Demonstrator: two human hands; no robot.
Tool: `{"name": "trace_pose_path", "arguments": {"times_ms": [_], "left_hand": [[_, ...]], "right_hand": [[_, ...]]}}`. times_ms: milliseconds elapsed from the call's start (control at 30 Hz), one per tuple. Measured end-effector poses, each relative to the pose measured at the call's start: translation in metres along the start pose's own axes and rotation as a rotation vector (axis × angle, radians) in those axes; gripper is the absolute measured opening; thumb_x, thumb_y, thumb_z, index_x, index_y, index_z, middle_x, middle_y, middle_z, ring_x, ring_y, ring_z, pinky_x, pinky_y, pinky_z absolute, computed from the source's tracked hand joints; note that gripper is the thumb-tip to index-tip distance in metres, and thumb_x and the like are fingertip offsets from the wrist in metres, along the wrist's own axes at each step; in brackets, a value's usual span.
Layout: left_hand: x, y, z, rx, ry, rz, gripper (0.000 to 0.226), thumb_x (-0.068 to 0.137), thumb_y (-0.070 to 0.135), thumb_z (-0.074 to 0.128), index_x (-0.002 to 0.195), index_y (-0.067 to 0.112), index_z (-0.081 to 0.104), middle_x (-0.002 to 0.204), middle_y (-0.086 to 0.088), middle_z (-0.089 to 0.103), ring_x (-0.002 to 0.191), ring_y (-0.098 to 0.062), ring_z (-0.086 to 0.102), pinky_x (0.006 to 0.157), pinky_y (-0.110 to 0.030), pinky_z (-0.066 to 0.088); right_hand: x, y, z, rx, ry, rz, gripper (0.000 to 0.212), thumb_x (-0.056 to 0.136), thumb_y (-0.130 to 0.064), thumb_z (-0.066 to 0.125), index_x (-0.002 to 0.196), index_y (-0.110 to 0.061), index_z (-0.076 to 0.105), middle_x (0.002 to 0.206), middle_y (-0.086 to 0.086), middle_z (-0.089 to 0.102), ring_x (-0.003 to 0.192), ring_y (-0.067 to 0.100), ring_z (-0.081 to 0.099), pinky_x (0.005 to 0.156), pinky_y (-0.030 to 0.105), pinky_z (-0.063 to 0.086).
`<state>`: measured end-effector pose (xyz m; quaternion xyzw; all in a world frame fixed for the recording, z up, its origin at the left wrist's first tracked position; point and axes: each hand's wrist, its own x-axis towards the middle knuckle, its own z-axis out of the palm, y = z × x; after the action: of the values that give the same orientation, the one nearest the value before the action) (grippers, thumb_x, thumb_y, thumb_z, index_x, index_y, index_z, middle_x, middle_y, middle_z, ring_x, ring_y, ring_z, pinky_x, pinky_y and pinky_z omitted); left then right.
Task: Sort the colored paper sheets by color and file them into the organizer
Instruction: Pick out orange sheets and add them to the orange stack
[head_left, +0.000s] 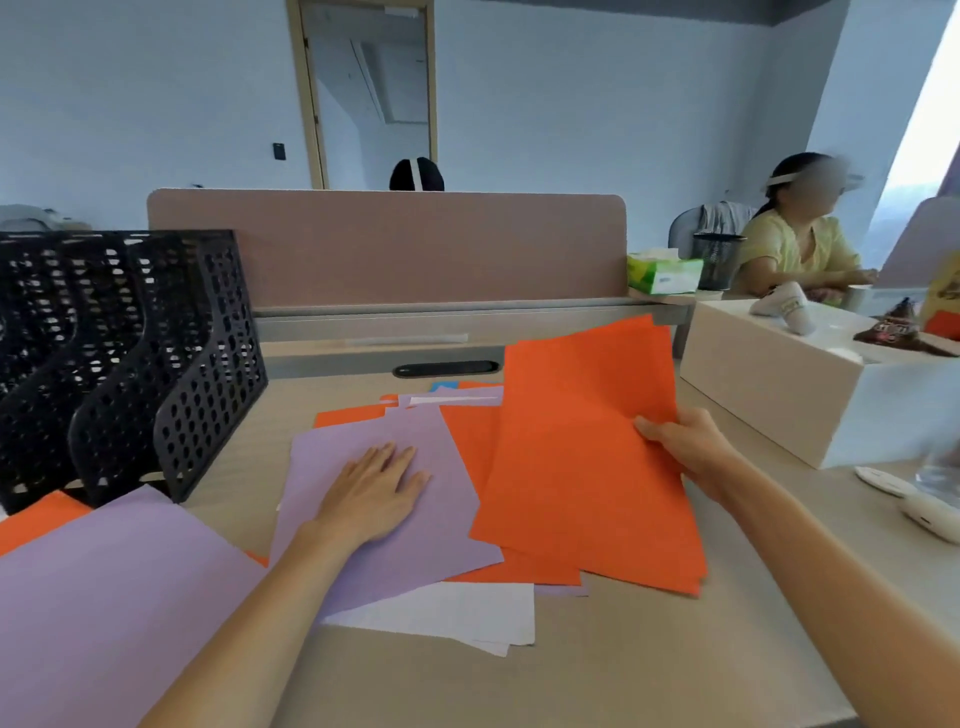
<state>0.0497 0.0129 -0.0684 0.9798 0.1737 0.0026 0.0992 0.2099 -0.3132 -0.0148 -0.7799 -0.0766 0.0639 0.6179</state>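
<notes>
— Where do our hands rest?
— Our left hand (376, 491) lies flat with straight fingers, pressing on a purple sheet (415, 551) in the middle of the table (623, 670). Our right hand (680, 447) pinches the right edge of an orange sheet (582, 457), thumb on top, and the sheet is tilted up over the rest.
— What do we see under those two?
— More orange sheets (467, 441), a white sheet (457, 613) sticking out toward us, and a blue corner (444, 386) at the far side, all overlapping loosely.
— And the organizer (130, 353)?
— We see it upright on the table's left, black and perforated, well apart from our right hand. Just in front of it lies a second purple sheet (104, 597) on top of an orange one (36, 519).
— Anything to our right?
— A white box (779, 395) on the table, near the raised sheet.
</notes>
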Motion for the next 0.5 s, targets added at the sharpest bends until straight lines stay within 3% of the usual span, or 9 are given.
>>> {"name": "trace_pose_path", "arguments": {"times_ms": [100, 200, 367, 433, 500], "left_hand": [[0.000, 0.000, 0.003, -0.044, 0.054, -0.011, 0.060, 0.102, 0.051, 0.022, 0.155, 0.024, 0.018, 0.163, 0.003, 0.011, 0.150, -0.017, 0.008, 0.122, -0.037, 0.007], [0.000, 0.000, 0.006, -0.108, 0.157, 0.017, 0.054, 0.102, 0.046, 0.028, 0.150, 0.021, 0.034, 0.158, 0.001, 0.029, 0.146, -0.019, 0.025, 0.119, -0.039, 0.018], [-0.006, 0.004, 0.000, -0.354, 0.216, 0.129, 0.036, 0.105, 0.030, 0.035, 0.133, 0.023, 0.056, 0.142, 0.006, 0.052, 0.130, -0.017, 0.046, 0.108, -0.029, 0.032], [-0.007, 0.004, -0.001, -0.359, 0.210, 0.156, 0.036, 0.105, 0.028, 0.034, 0.131, 0.023, 0.059, 0.141, 0.006, 0.053, 0.128, -0.015, 0.047, 0.106, -0.027, 0.033], [-0.008, 0.002, -0.003, -0.416, 0.214, 0.147, 0.036, 0.105, 0.028, 0.033, 0.127, 0.025, 0.061, 0.138, 0.008, 0.055, 0.125, -0.015, 0.049, 0.105, -0.028, 0.035]], "right_hand": [[-0.009, 0.001, -0.005, 0.210, -0.164, 0.120, 0.016, 0.096, -0.009, 0.055, 0.111, -0.006, 0.062, 0.099, 0.009, 0.072, 0.086, 0.021, 0.070, 0.071, 0.036, 0.058], [-0.015, 0.000, 0.013, 0.241, -0.250, 0.171, 0.017, 0.100, -0.007, 0.047, 0.112, -0.005, 0.059, 0.097, 0.010, 0.070, 0.078, 0.019, 0.069, 0.062, 0.032, 0.060], [-0.012, -0.018, 0.049, 0.021, -0.204, 0.079, 0.026, 0.101, -0.004, 0.042, 0.122, 0.006, 0.054, 0.090, 0.012, 0.064, 0.076, 0.023, 0.062, 0.074, 0.036, 0.054], [-0.006, -0.032, 0.049, 0.070, -0.173, 0.068, 0.028, 0.101, -0.005, 0.042, 0.124, 0.005, 0.054, 0.100, 0.017, 0.065, 0.089, 0.030, 0.063, 0.085, 0.045, 0.052], [0.002, -0.046, 0.040, 0.239, -0.194, 0.096, 0.025, 0.101, -0.008, 0.042, 0.121, -0.002, 0.056, 0.103, 0.014, 0.068, 0.091, 0.028, 0.067, 0.080, 0.044, 0.056]]}}
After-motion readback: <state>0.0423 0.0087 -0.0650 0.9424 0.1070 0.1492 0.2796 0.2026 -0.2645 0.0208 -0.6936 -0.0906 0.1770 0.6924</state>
